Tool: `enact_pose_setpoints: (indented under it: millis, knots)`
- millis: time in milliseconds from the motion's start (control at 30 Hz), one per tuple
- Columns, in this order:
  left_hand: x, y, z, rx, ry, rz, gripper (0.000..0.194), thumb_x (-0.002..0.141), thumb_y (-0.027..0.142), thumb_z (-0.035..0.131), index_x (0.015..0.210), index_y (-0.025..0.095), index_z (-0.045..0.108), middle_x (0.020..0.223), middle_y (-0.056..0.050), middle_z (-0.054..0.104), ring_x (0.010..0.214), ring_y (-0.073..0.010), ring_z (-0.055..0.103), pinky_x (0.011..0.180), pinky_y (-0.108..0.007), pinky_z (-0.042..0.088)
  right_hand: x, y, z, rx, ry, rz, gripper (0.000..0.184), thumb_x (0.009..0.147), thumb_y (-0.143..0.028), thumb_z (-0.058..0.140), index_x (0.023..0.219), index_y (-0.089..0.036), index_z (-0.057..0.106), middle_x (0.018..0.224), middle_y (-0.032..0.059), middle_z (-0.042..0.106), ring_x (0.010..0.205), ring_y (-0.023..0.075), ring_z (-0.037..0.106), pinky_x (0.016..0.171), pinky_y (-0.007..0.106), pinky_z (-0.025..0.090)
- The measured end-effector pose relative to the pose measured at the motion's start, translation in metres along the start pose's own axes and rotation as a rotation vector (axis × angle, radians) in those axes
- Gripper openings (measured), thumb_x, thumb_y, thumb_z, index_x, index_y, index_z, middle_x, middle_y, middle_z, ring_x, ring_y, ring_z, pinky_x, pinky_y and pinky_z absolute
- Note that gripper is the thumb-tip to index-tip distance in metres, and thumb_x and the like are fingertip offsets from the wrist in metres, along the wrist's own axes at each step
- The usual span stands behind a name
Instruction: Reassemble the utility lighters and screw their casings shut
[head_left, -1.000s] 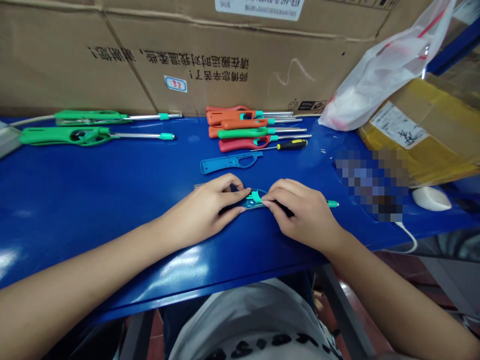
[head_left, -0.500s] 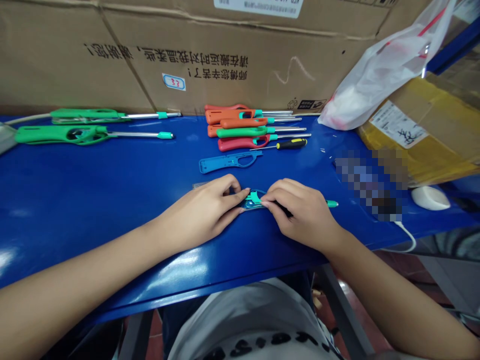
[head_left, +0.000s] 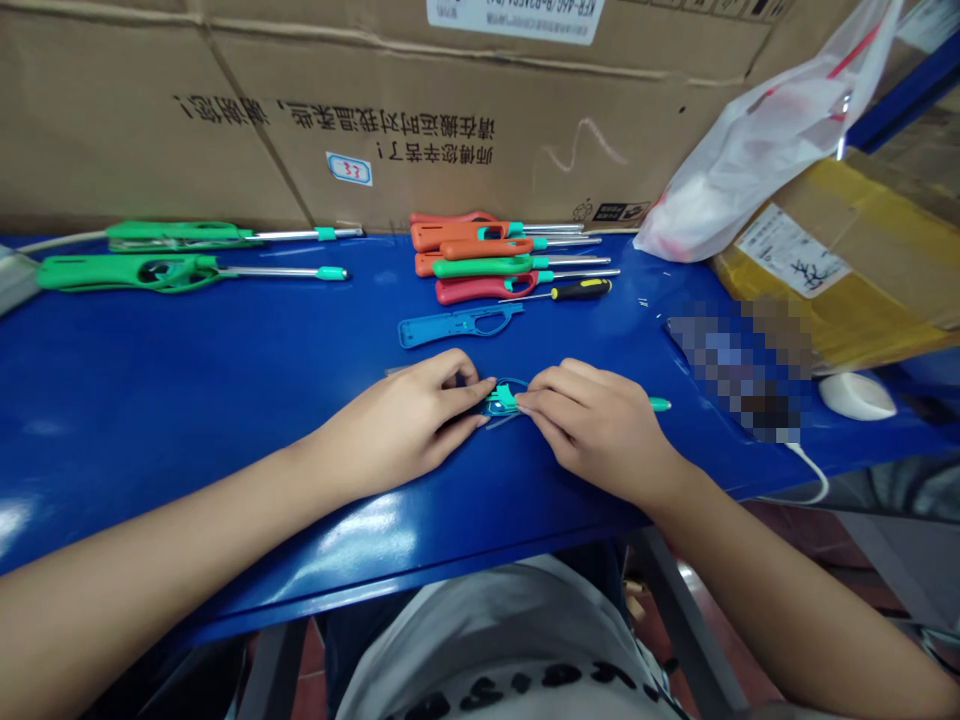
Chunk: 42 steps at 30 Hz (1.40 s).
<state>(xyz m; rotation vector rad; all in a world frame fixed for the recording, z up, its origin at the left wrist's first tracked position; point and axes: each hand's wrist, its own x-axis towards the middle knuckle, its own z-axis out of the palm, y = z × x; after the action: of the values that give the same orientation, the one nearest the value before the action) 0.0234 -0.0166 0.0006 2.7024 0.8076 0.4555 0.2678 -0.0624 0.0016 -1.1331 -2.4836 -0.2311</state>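
A partly opened stick lighter with a blue body and a turquoise trigger [head_left: 501, 400] lies at the table's front, between my hands. My left hand [head_left: 427, 412] covers its handle end, thumb and fingertips closed on the edge by the trigger. Pinched fingers of my right hand [head_left: 600, 420] press at the trigger's other side, and that palm hides most of the barrel. Past the right knuckles pokes the turquoise tip [head_left: 661, 404]. Just beyond my hands rests a loose blue lighter half-shell [head_left: 459, 326].
Several orange, red and green lighters [head_left: 480, 267] lie beyond the half-shell, beside a black-and-yellow screwdriver [head_left: 582, 290]. Two green lighters [head_left: 127, 272] are at the left. A large cardboard box [head_left: 315, 120] walls the back. At right are a taped carton [head_left: 862, 270], plastic bag [head_left: 739, 160] and white mouse [head_left: 857, 396].
My right fingertips have shifted slightly left at the turquoise trigger. A thin straight piece below the lighter now sits at a slant. My left hand has barely moved.
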Motion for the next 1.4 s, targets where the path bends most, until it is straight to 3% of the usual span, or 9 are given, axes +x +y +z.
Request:
enact_pose_setpoints:
  millis: [200,400,600,700,933,1133,1400]
  knots:
    - [0.0,-0.001,-0.001,-0.024,0.005,-0.008,0.038,0.103,0.029,0.052,0.137,0.017,0.064,0.114,-0.011,0.061,0.096,-0.0207,0.065,0.089,-0.037,0.057,0.0,0.0,-0.001,-0.021,-0.028,-0.029,0.022,0.101,-0.017,0.052,0.097,-0.019,0.073,0.096,0.0029,0.076,0.081,0.017,0.06,0.068,0.034,0.043]
    - [-0.001,0.001,-0.002,0.073,-0.036,0.013,0.039,0.106,0.029,0.045,0.14,0.028,0.063,0.113,-0.01,0.058,0.088,-0.0176,0.064,0.076,-0.03,0.056,-0.002,0.001,-0.006,0.033,-0.043,0.001,0.02,0.094,-0.019,0.057,0.104,-0.02,0.075,0.106,0.0041,0.077,0.084,0.0198,0.062,0.068,0.035,0.048]
    - [-0.001,0.005,-0.004,0.171,-0.037,0.032,0.041,0.106,0.028,0.042,0.142,0.026,0.061,0.113,-0.01,0.059,0.079,-0.0161,0.062,0.07,-0.028,0.054,-0.016,0.015,-0.02,0.176,0.133,0.211,0.031,0.089,-0.013,0.06,0.117,-0.02,0.071,0.111,0.0101,0.072,0.096,0.0236,0.064,0.084,0.041,0.053]
    - [-0.001,0.006,-0.004,0.19,-0.047,0.024,0.041,0.106,0.028,0.042,0.143,0.027,0.061,0.113,-0.01,0.059,0.08,-0.0172,0.062,0.068,-0.029,0.053,-0.03,0.018,-0.022,0.146,0.039,0.209,0.031,0.091,-0.017,0.062,0.12,-0.022,0.07,0.112,0.0095,0.072,0.097,0.0254,0.064,0.085,0.045,0.051]
    - [-0.001,0.004,-0.002,0.156,-0.031,0.018,0.041,0.106,0.03,0.043,0.142,0.026,0.062,0.113,-0.01,0.059,0.081,-0.0166,0.062,0.068,-0.028,0.053,-0.048,0.007,-0.02,0.068,-0.176,0.196,0.04,0.099,-0.028,0.058,0.139,-0.026,0.06,0.141,0.0126,0.062,0.119,0.03,0.059,0.093,0.051,0.047]
    - [-0.001,0.004,-0.002,0.159,-0.019,0.035,0.041,0.106,0.029,0.043,0.142,0.026,0.062,0.113,-0.011,0.059,0.083,-0.0178,0.063,0.069,-0.029,0.053,-0.045,0.007,-0.026,-0.106,-0.193,0.109,0.036,0.1,-0.032,0.057,0.136,-0.026,0.062,0.141,0.0105,0.064,0.113,0.031,0.06,0.089,0.049,0.045]
    - [0.0,0.005,-0.001,0.116,-0.028,0.026,0.041,0.105,0.028,0.045,0.142,0.025,0.062,0.113,-0.01,0.059,0.083,-0.0188,0.064,0.07,-0.032,0.054,-0.035,-0.003,-0.028,-0.106,-0.174,0.106,0.03,0.101,-0.032,0.055,0.123,-0.019,0.07,0.124,0.011,0.072,0.1,0.0276,0.06,0.08,0.044,0.044]
